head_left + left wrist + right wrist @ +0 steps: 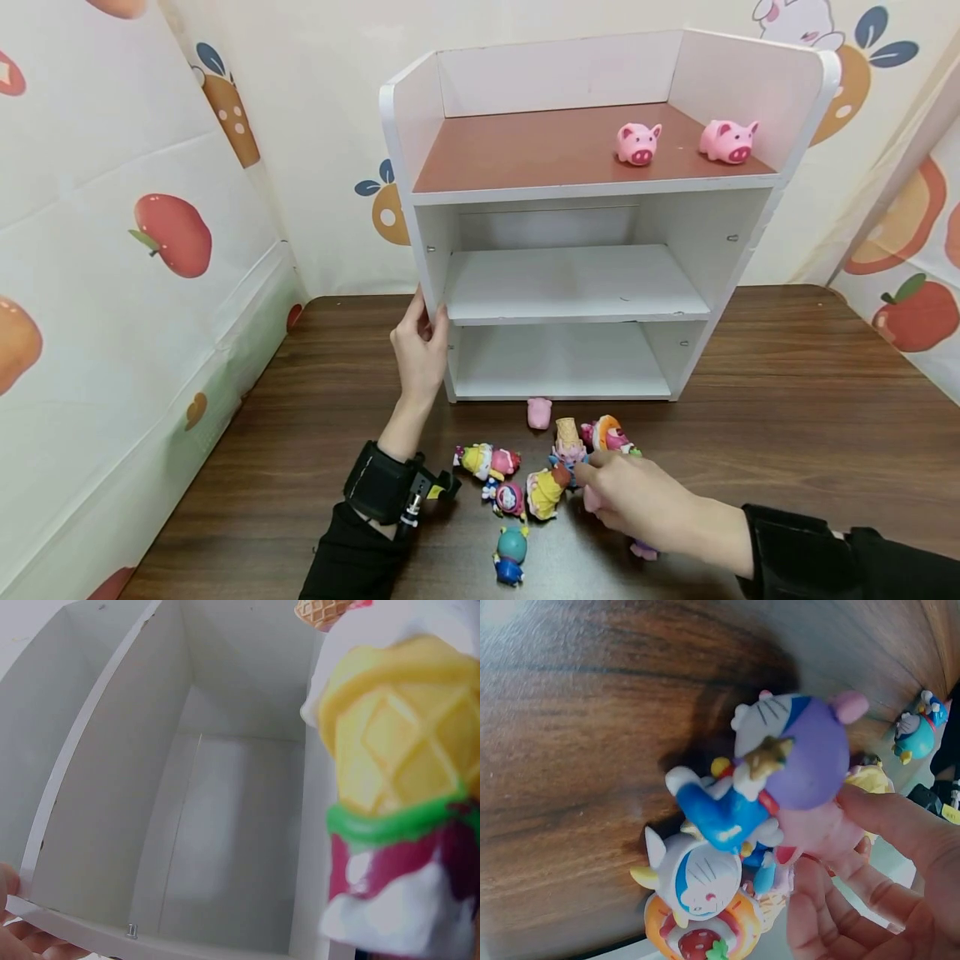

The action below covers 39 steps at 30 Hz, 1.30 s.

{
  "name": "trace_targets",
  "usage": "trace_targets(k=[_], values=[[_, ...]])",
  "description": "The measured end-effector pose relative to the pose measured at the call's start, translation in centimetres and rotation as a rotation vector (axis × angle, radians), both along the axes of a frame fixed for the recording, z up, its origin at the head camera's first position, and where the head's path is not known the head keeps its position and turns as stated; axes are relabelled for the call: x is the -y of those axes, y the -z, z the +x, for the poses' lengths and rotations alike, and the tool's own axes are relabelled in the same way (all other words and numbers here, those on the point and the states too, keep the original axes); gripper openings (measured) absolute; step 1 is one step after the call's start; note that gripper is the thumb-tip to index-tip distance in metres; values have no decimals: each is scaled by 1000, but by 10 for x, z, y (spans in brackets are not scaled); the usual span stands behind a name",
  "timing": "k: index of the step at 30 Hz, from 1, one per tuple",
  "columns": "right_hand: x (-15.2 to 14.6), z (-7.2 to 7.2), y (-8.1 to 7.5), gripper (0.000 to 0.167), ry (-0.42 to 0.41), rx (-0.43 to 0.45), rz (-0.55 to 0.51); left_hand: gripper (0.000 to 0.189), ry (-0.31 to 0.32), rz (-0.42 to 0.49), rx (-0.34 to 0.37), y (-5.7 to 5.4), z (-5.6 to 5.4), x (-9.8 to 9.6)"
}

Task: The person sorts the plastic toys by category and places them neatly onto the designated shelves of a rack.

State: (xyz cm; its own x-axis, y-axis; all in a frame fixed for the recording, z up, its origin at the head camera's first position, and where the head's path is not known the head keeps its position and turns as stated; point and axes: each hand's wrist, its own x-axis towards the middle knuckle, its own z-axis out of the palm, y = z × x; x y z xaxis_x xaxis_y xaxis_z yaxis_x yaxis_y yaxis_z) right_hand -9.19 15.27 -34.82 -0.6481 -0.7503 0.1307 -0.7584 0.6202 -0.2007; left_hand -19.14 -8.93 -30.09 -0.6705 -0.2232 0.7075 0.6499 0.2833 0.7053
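Now I keep my left hand point(418, 350) curled around the front edge of the left side panel of the white shelf unit point(585, 217), thumb in front and fingers behind, so the unit stands steady on the wooden table point(787, 417). My right hand point(637, 500) is low over the pile of small figurines point(525, 483) in front of the shelf. In the right wrist view its fingers point(870, 847) pinch a pink figurine point(817, 829) from below, and a purple-capped blue cat figurine point(780, 765) leans against it, touching.

I think the good way here is to lift slowly and straight up, because the neighbours are packed tight: the blue cat, another white-and-blue cat on a strawberry cake point(697, 900) and the yellow figurine point(546, 492) may be dragged or tipped. I would check that only 1 toy is pinched before rising.

On the top shelf 2 pink pigs point(637, 143) already stand near the right end, and 1 small pink toy point(538, 412) sits just before the bottom shelf. The middle and bottom shelves hold nothing.
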Motion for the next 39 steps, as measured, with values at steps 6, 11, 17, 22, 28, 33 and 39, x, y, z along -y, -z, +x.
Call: trace_targets(k=[6, 11, 17, 22, 28, 33, 39], values=[[2, 0, 4, 26, -7, -39, 6, 37, 3, 2, 6, 0, 0, 0], [2, -3, 2, 25, 5, -1, 5, 37, 8, 4, 3, 0, 0, 0], [-2, -7, -4, 15, 19, 166, -49, 37, 5, 4, 0, 0, -1, 1], [-6, -12, -8, 12, 8, 292, -107, 37, 7, 7, 2, 1, 0, 1], [-9, -19, -9, 7, -15, 362, -104, 37, 8, 9, 4, 1, 0, 1], [-12, -23, -8, 3, -35, 441, -96, 37, 6, 5, 5, 1, 1, 0], [-10, -22, -6, 8, -57, 499, -111, 37, 3, 3, 8, 0, 1, 0]])
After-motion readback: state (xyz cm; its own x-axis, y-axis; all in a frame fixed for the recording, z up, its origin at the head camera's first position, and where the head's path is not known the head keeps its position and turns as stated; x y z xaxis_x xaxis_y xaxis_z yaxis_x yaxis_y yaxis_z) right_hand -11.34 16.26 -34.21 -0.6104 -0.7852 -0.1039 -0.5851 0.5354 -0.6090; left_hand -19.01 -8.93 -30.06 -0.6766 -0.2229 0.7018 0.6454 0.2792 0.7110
